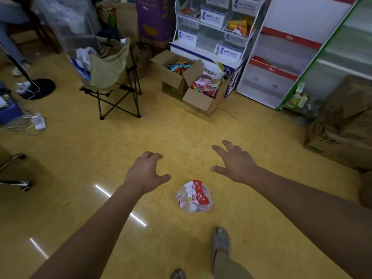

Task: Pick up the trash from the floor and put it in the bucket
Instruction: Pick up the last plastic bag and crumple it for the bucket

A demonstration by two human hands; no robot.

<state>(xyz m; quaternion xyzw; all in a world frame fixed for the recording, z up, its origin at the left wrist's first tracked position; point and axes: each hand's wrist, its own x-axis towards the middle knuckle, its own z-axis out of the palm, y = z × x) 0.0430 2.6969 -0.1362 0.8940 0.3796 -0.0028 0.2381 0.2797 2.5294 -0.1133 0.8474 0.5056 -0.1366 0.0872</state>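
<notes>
— How is the light?
— Dim and warm. Ceiling strips glare as white streaks on the glossy floor (84,158); shadows are soft.
— Sharpness?
— Soft overall. The boxes (342,125) at right and the bags (66,19) top left smear, and the shelves (281,57) lean with wide-angle bend.

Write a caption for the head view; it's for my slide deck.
Both empty hands, left hand and right hand, reach over a crumpled wrapper on the yellow floor.
</notes>
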